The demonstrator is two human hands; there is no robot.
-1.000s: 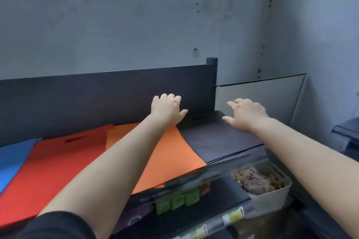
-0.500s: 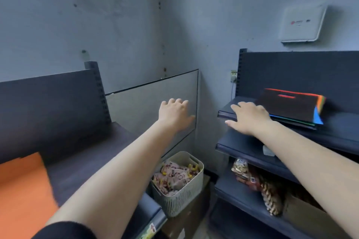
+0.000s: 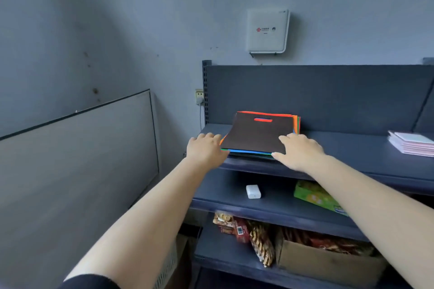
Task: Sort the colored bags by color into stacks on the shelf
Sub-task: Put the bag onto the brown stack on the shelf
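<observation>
Dark blue shelf (image 3: 340, 145) against a grey wall holds a stack of colored bags (image 3: 258, 135), a black one on top. Left hand (image 3: 206, 149) rests at the stack's near left corner, right hand (image 3: 299, 150) on its near right edge, fingers of both straight and relaxed.

Matt black bag (image 3: 256, 135), metal shelf (image 3: 352, 145)

Just one head-worn cam, looking forward and down at the dark blue metal shelf (image 3: 328, 145) at 1 o'clock, close, arm's reach.
</observation>
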